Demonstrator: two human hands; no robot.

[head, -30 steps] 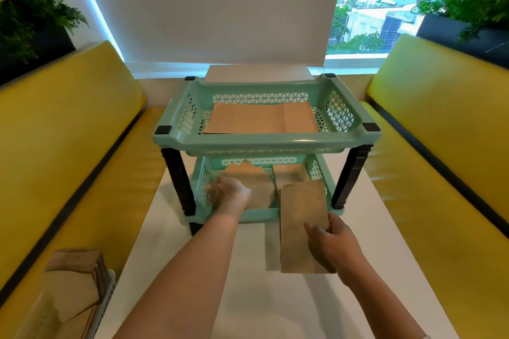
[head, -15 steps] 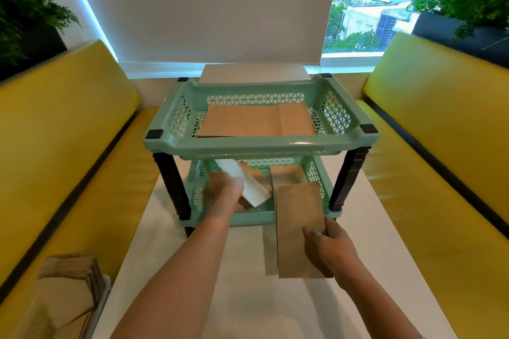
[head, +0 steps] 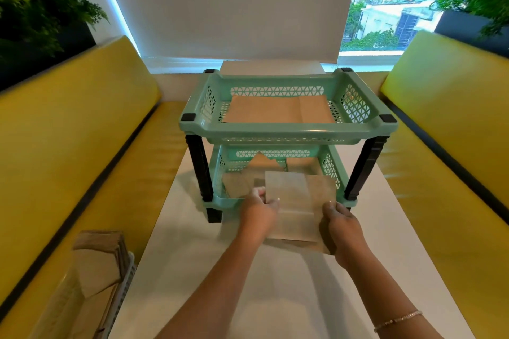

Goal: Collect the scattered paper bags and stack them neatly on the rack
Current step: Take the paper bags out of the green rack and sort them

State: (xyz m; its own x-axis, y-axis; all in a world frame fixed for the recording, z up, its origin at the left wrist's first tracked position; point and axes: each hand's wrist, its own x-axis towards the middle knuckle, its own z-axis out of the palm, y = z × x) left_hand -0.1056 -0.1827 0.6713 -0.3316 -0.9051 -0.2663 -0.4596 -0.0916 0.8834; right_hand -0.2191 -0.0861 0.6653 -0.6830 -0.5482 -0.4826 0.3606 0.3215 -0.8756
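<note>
Because the bags must lie square, my left hand (head: 257, 208) and right hand (head: 341, 224) pinch the paper bags (head: 296, 201) by opposite edges at lower centre, over the desk (head: 275, 283); they half enter the rack (head: 286, 132)'s bottom shelf.

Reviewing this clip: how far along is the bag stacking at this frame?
Done: flat brown bags already lie in the rack's top tray, and more sit in the lower tray. In hand: the left hand and right hand each grip a side of blurred paper bags at the lower tray's front edge. Left: seating those, plus the bags in the holder at lower left.
</note>
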